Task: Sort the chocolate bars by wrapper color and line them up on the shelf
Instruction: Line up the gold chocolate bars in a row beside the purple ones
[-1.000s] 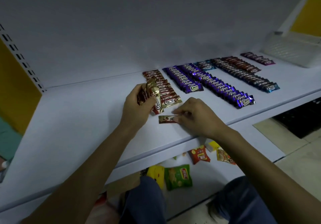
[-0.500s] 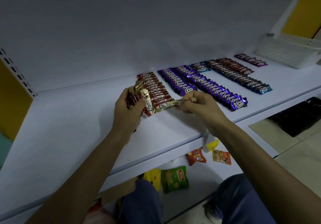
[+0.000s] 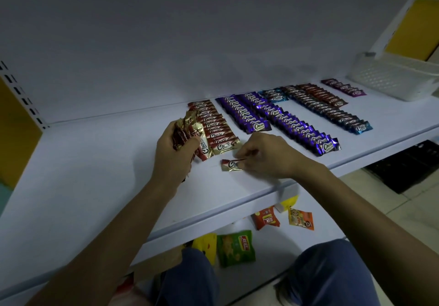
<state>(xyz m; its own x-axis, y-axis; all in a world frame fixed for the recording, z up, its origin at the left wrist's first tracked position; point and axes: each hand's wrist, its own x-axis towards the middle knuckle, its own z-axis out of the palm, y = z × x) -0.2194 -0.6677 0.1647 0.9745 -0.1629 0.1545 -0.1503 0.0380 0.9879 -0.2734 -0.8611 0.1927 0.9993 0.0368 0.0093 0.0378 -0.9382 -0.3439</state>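
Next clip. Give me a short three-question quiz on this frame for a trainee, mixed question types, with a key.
1. True or false: the left hand grips a bunch of red-and-gold bars.
2. The single bar pinched by the right hand is: A) lying on the shelf, just in front of the red-and-gold row; B) on top of that row; C) held in the air.
3. Fill in: the two rows right of it have ___ wrappers.
Key: 1 true; 2 A; 3 purple.

White shelf (image 3: 95,153), red-and-gold bars (image 3: 215,127), purple bars (image 3: 244,113), blue bars (image 3: 275,95) — white perforated basket (image 3: 394,80), green packet (image 3: 235,247), orange packet (image 3: 265,220)
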